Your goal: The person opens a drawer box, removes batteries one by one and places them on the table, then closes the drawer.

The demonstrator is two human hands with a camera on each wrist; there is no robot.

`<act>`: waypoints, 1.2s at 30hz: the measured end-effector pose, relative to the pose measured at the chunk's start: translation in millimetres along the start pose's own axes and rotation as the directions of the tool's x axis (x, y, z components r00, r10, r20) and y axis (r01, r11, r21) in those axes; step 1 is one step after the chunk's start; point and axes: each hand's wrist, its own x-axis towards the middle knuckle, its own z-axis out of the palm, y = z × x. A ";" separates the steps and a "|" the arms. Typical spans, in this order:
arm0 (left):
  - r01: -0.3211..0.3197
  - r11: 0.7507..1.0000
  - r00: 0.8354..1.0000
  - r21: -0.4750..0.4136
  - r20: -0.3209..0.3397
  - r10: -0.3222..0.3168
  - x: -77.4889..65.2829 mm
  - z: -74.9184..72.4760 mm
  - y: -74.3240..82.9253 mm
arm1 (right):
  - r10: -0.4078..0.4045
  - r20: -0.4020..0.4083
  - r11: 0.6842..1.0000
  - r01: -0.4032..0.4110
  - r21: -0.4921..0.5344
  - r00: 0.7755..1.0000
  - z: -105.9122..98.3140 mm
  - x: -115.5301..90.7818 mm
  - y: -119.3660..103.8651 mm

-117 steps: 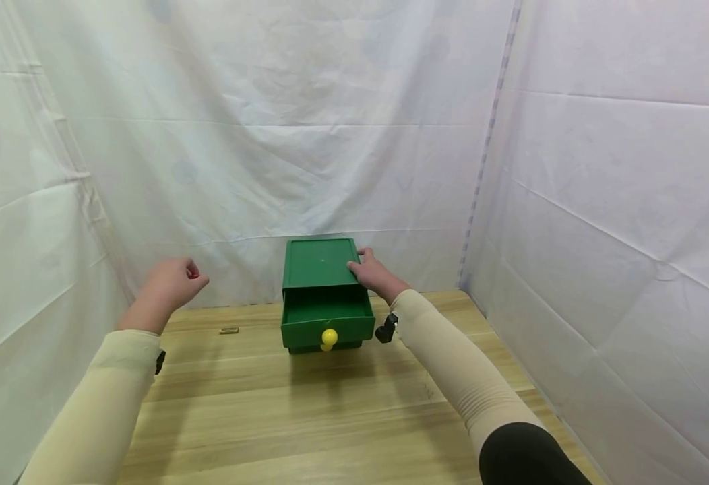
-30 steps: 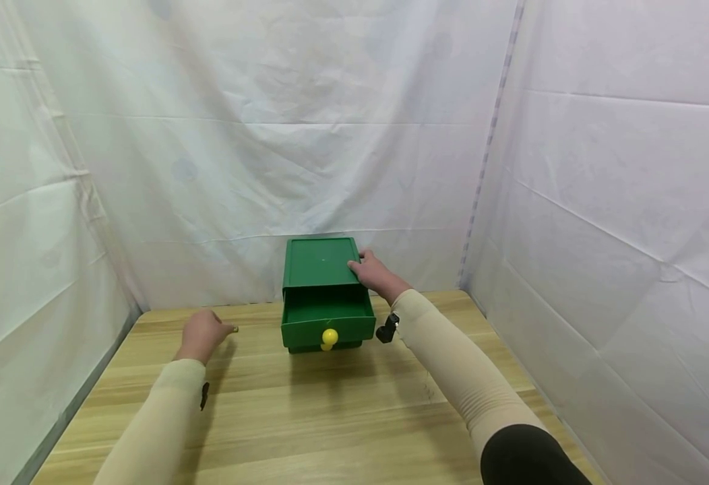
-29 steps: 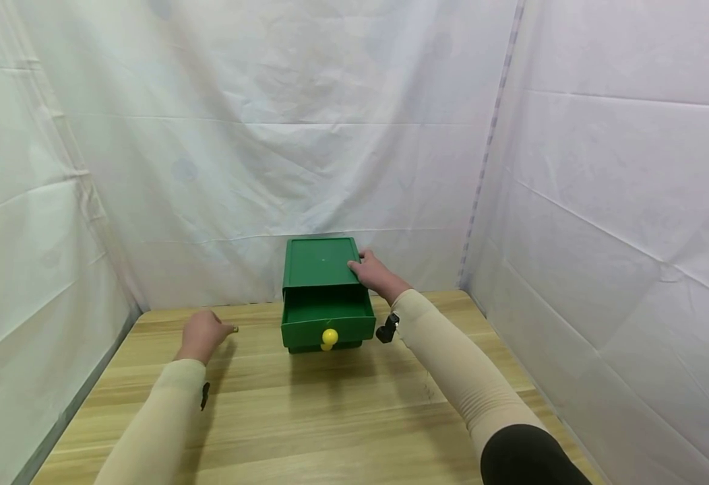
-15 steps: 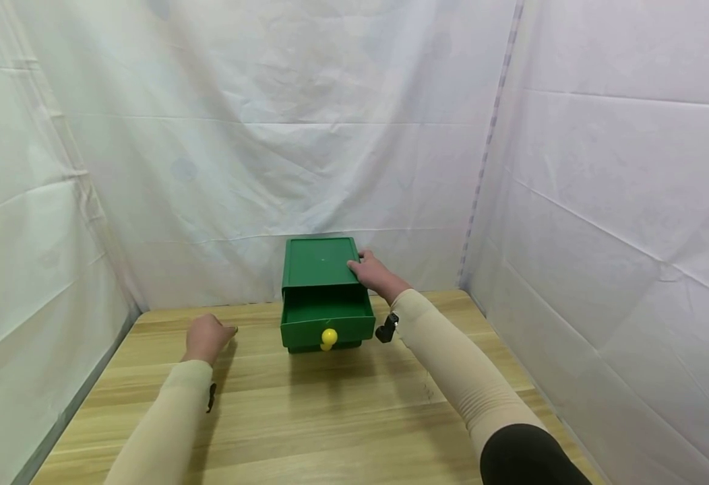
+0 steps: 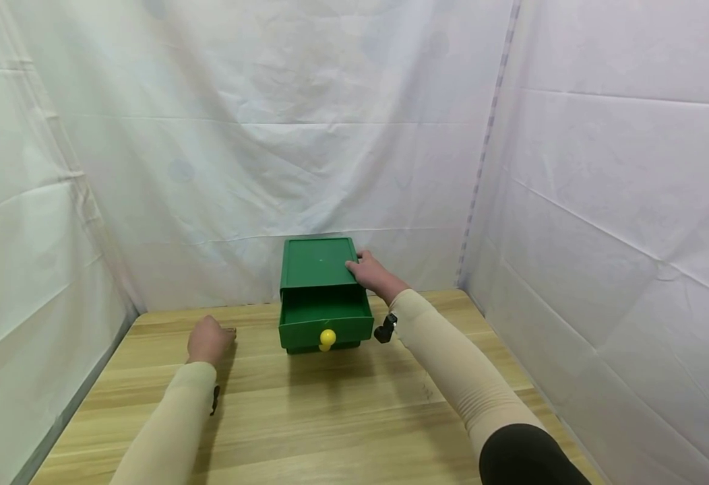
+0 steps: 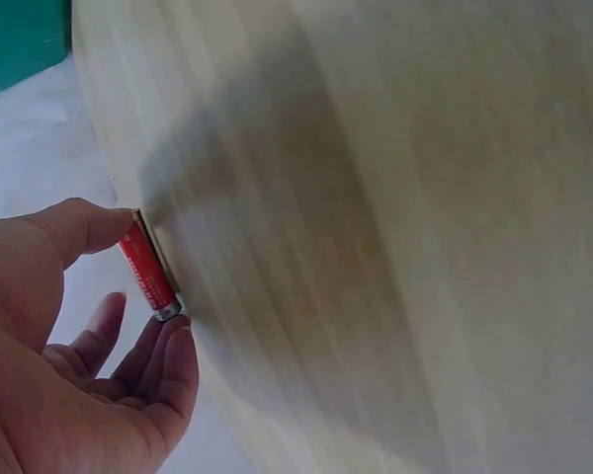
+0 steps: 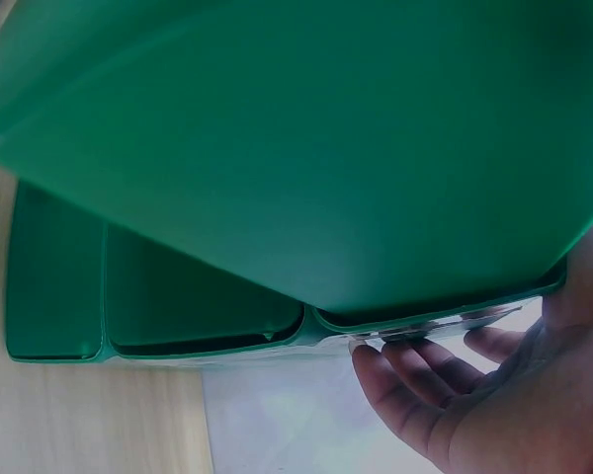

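Firstly, we list one battery [image 6: 148, 269], small, cylindrical, red-jacketed, with a silver end, pinched lengthwise in the left hand [image 5: 207, 339]: thumb at one end, fingertips at the silver one. We place it at the tabletop, left of the green cabinet and well apart from it; whether it touches the wood, we cannot tell. Next, we enter one green cabinet [image 5: 320, 263], plastic, two-tiered, upright on the table, its upper drawer [image 5: 354, 329] pulled out towards the person. On that drawer's front we record a round yellow knob [image 5: 327, 337], with a second yellow piece just below. We note the right hand [image 5: 377, 275] clamped on the cabinet's right side, thumb at the top edge. Further, we count one wooden table [image 5: 306, 424], two cream sleeves [image 5: 457, 364], and white cloth [image 5: 257, 175] hanging behind and at both sides.
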 end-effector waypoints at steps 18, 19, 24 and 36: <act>-0.006 1.000 0.998 0.017 -0.059 0.007 10.6 12.1 -14.8 | -0.003 0.002 1.000 0.003 -0.010 1.000 0.9 -1.3 -0.8; -0.006 1.000 0.998 0.016 -0.057 0.007 10.5 11.7 -14.6 | -0.004 0.003 1.000 0.004 -0.010 1.000 0.6 -1.4 -0.9; -0.004 1.000 0.998 0.021 -0.058 0.005 8.6 9.7 -12.6 | -0.006 0.008 1.000 0.006 -0.007 1.000 0.1 -1.5 -0.8; -0.010 1.000 0.999 0.000 -0.030 0.010 6.4 4.1 -17.0 | -0.004 0.014 1.000 0.004 0.001 1.000 -1.2 1.1 2.2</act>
